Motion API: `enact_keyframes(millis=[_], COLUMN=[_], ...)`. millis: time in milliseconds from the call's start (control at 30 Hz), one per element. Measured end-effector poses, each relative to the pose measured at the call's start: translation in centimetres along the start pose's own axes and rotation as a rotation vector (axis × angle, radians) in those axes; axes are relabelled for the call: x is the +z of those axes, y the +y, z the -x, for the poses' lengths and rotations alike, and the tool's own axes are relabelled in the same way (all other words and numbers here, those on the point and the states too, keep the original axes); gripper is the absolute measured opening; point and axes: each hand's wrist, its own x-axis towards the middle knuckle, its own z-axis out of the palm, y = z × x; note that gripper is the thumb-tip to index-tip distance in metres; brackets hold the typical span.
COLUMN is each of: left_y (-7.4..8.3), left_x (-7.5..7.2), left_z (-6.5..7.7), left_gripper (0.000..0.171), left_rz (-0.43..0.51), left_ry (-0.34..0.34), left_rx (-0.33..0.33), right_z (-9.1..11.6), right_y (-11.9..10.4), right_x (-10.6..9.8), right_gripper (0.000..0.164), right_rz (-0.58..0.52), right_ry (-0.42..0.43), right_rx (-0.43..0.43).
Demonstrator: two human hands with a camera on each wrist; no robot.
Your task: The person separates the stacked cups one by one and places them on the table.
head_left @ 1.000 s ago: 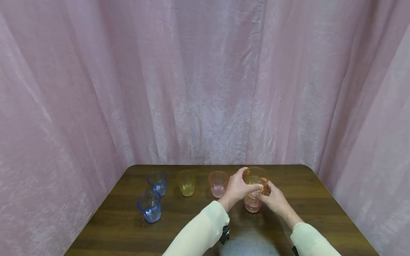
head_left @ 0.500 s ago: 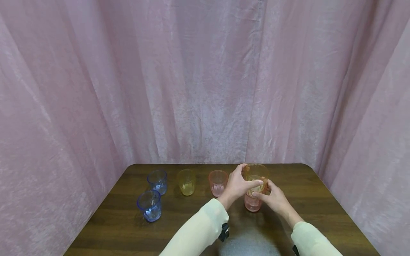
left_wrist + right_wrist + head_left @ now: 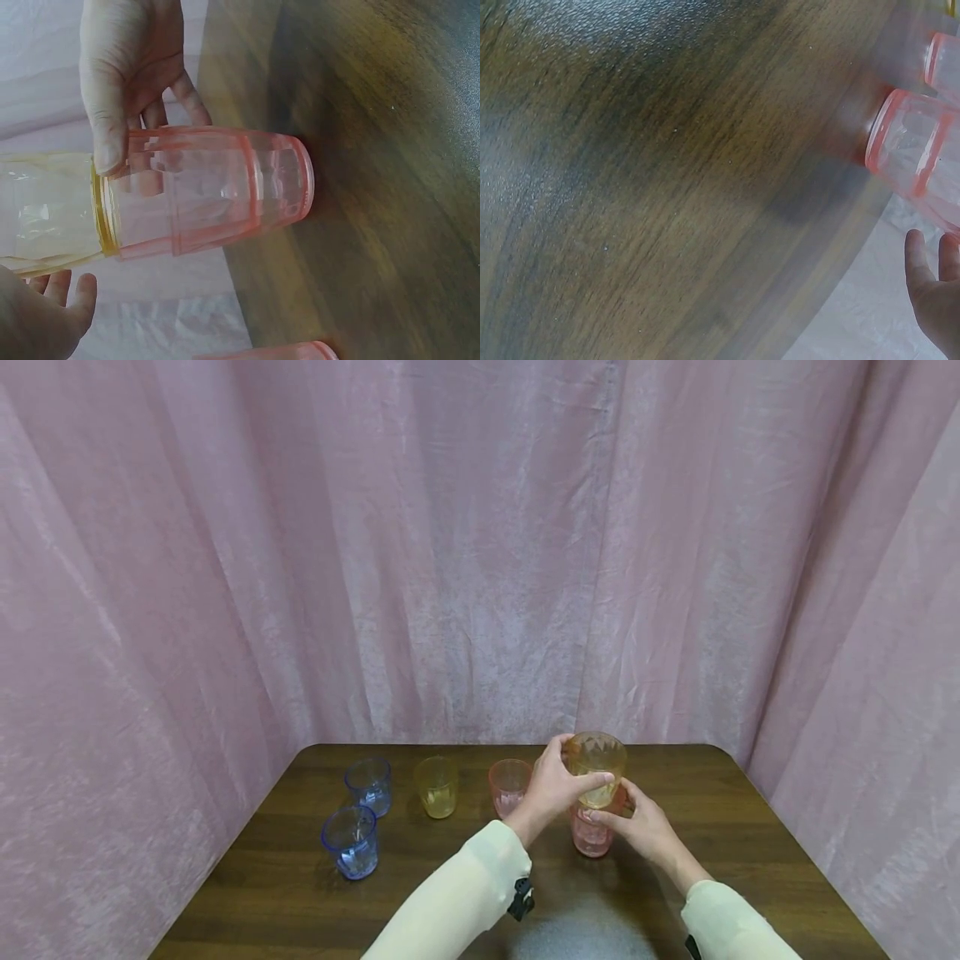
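Note:
My left hand point(image 3: 551, 785) holds a clear yellow cup point(image 3: 597, 758) upright, thumb across its near side. Below it, a pink cup stack point(image 3: 592, 839) stands on the table, seemingly two nested cups. My right hand point(image 3: 648, 827) grips the stack's upper part with thumb and fingers. In the left wrist view, the yellow cup's base point(image 3: 105, 214) is at the mouth of the pink stack point(image 3: 210, 195); I cannot tell whether it is still slightly inside. The right wrist view shows the stack's bottom point(image 3: 889, 135) and some right-hand fingers point(image 3: 916, 259).
Left of the hands, a single pink cup point(image 3: 511, 785), a yellow cup point(image 3: 437, 789) and two blue cups point(image 3: 369, 789) stand upright on the wooden table point(image 3: 285, 910). The nearer blue cup point(image 3: 352, 847) is at the left front. A pink curtain point(image 3: 465, 568) hangs behind.
My left hand has raised the yellow cup upward, out of most or all of the pink stack. The right hand and the stack have stayed in place.

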Motion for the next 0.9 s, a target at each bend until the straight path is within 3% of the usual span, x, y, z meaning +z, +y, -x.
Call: enact_keyframes(millis=[333, 900], left_y=[0.5, -0.7], left_x=[-1.6, -5.4], left_z=[0.2, 1.2], left_gripper=[0.087, 0.086], left_rz=[0.052, 0.067], left_ry=[0.003, 0.025], left_rx=[0.018, -0.007], right_z=[0.1, -0.1], right_y=[0.0, 0.4], right_x=[0.0, -0.1], right_gripper=[0.088, 0.086], right_rz=[0.016, 0.022], right_ry=[-0.001, 0.015], right_rx=[-0.018, -0.022])
